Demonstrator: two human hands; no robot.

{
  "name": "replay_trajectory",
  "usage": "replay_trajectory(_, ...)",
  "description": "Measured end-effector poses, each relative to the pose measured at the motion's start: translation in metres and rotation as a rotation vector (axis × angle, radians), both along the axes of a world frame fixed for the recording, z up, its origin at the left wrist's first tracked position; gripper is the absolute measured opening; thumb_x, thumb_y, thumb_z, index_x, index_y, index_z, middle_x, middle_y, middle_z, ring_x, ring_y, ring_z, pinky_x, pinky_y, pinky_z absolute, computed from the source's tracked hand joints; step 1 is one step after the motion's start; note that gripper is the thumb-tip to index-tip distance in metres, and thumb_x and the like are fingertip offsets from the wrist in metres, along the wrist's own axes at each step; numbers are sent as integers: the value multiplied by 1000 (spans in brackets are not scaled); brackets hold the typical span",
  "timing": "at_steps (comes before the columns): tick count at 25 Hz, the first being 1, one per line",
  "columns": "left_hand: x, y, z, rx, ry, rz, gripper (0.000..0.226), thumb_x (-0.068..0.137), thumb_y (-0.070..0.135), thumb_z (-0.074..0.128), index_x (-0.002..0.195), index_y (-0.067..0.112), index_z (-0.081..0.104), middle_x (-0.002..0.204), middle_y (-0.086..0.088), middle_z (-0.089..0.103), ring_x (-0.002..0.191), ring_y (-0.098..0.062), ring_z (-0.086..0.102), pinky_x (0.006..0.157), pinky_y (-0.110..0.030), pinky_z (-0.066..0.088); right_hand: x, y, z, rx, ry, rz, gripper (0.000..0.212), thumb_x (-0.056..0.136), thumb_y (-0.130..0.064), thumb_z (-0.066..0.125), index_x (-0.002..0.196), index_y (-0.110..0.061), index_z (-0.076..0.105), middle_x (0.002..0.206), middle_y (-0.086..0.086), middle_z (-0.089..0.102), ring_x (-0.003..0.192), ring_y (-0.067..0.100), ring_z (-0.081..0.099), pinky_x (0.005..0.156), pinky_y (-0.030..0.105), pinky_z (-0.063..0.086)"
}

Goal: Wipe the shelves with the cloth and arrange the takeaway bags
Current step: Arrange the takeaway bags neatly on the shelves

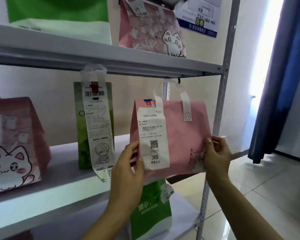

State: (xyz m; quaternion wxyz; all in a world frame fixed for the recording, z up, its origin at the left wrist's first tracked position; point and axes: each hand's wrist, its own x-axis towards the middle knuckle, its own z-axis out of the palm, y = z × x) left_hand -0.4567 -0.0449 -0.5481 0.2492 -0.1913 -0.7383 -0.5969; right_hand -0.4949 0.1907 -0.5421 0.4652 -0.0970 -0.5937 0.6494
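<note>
A pink takeaway bag [178,135] with a white receipt [153,139] is held at the right end of the middle shelf [62,172], gripped at its lower edges by the left hand [128,163] and right hand [216,153], fingers closed on it. A green bag [93,125] stands just left.

Both bare forearms reach up and forward from the bottom edge, converging toward the middle of the view; the left hand [128,168] is raised with its wrist bent back, palm turned inward, thumb up near the top and fingers [137,163] pressed flat against what it grips; the right hand [216,153] sits slightly higher, its back facing the camera, fingers [209,144] curled and pinched closed together with the thumb; the two hands are level and apart, each clasping one side.
</note>
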Motion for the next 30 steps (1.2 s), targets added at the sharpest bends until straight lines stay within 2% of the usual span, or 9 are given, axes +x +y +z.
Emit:
replay_trajectory(3,-18,3,-15,4,-46,32,41,99,17,58,127,46,50,107,44,57,99,21,58,64,-5,51,-32,-4,-15,38,-45,29,8,102,-31,56,102,-28,63,98,0,69,93,20,68,77,37,59)
replay_trajectory(6,-41,5,-26,-37,-27,98,43,98,16,59,132,41,51,122,29,56,110,14,57,75,-8,54,-60,0,-24,84,-110,45,13,104,-30,50,106,-39,59,95,-7,68,88,16,67,65,24,58)
replay_trajectory(9,-70,12,-27,-111,-30,238,46,97,17,61,138,35,49,127,14,46,118,-10,57,93,-30,58,-88,7,-31,127,-225,49,27,103,-26,51,127,-36,59,100,-8,65,91,19,65,80,39,59)
replay_trajectory(11,-87,20,-25,-136,-57,268,49,97,16,60,140,35,47,128,10,47,121,-13,55,97,-38,56,-106,10,-34,150,-283,19,33,101,-25,54,134,-28,58,114,0,66,96,19,62,85,37,54)
replay_trajectory(13,-104,28,-23,-148,-92,281,54,97,14,59,142,39,44,129,10,50,123,-12,53,102,-37,53,-123,14,-34,170,-288,14,35,100,-22,55,135,-22,59,119,5,67,97,19,61,85,32,49)
replay_trajectory(17,-127,42,-22,-148,-149,217,62,98,15,59,148,42,36,135,13,55,125,-9,54,100,-22,44,-149,20,-39,213,-295,66,39,97,-20,56,135,-18,54,124,10,65,104,26,62,96,43,53)
replay_trajectory(20,-136,50,-20,-156,-176,187,66,97,14,59,150,42,32,141,13,55,128,-9,54,106,-28,45,-158,21,-45,250,-318,88,48,94,-17,55,142,-17,48,128,12,62,111,32,61,101,48,49)
replay_trajectory(24,-148,54,-19,-166,-226,215,69,97,14,59,154,35,26,145,8,54,132,-15,52,112,-41,44,-160,21,-45,251,-305,56,54,93,-14,53,147,-15,46,132,11,60,117,31,58,105,43,46)
replay_trajectory(30,-141,54,-22,-173,-273,186,70,96,7,51,154,34,22,147,7,50,135,-14,48,113,-36,40,-149,20,-44,173,-289,56,51,96,-13,54,146,-13,44,136,9,60,113,23,58,95,30,45)
